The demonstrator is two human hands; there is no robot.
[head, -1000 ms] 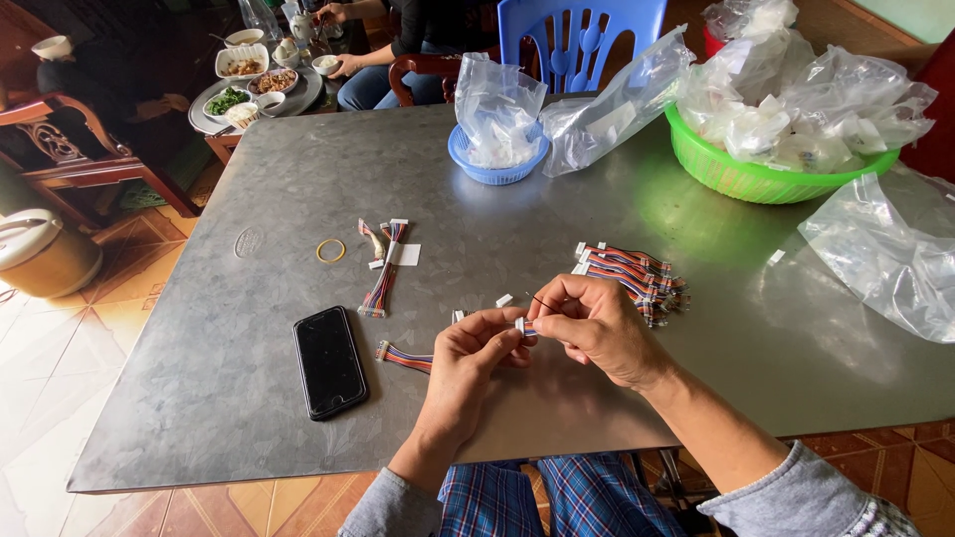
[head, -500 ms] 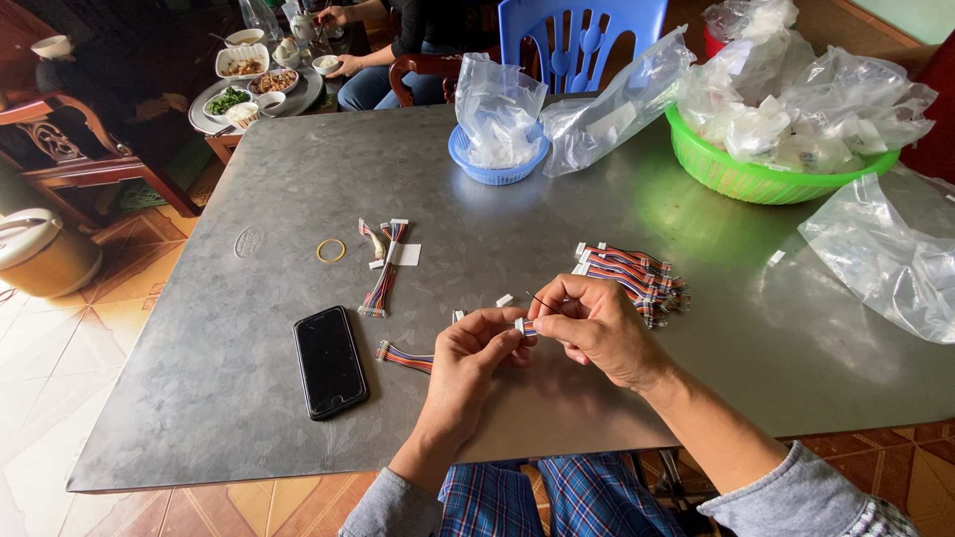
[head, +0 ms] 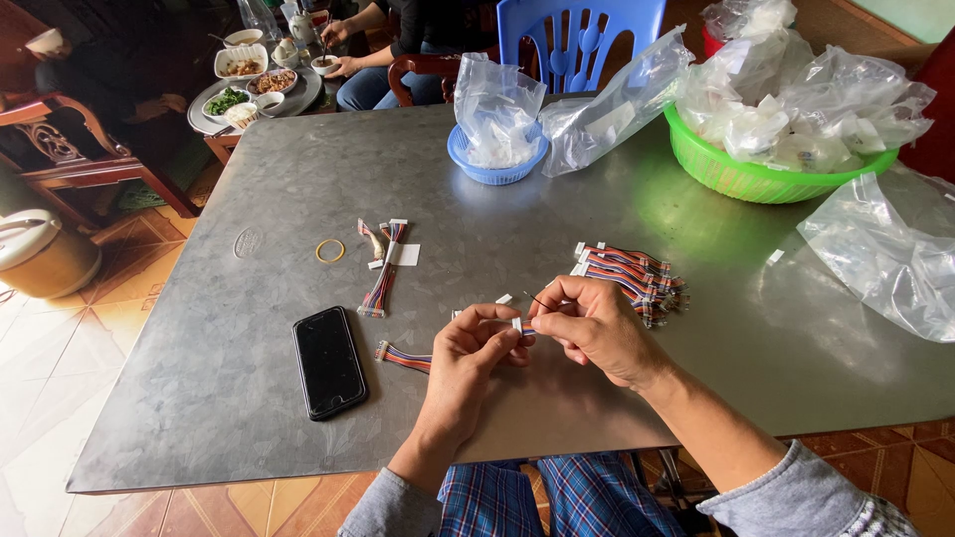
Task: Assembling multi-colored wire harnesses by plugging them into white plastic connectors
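Head cam, only view: left hand (head: 476, 348) pinches a small white connector (head: 517, 324) btwn thumb and fingertips, its coloured wire tail (head: 403, 357) lying on the metal table (head: 249, 398) just right of the black phone (head: 329, 361). Right hand (head: 597, 323) is curled shut on a thin pin-like bit, tip at the connector, prob so it stays steady. Pile of wire harnesses (head: 637, 278) sits well right of the phone, near the right hand, handy to grab.
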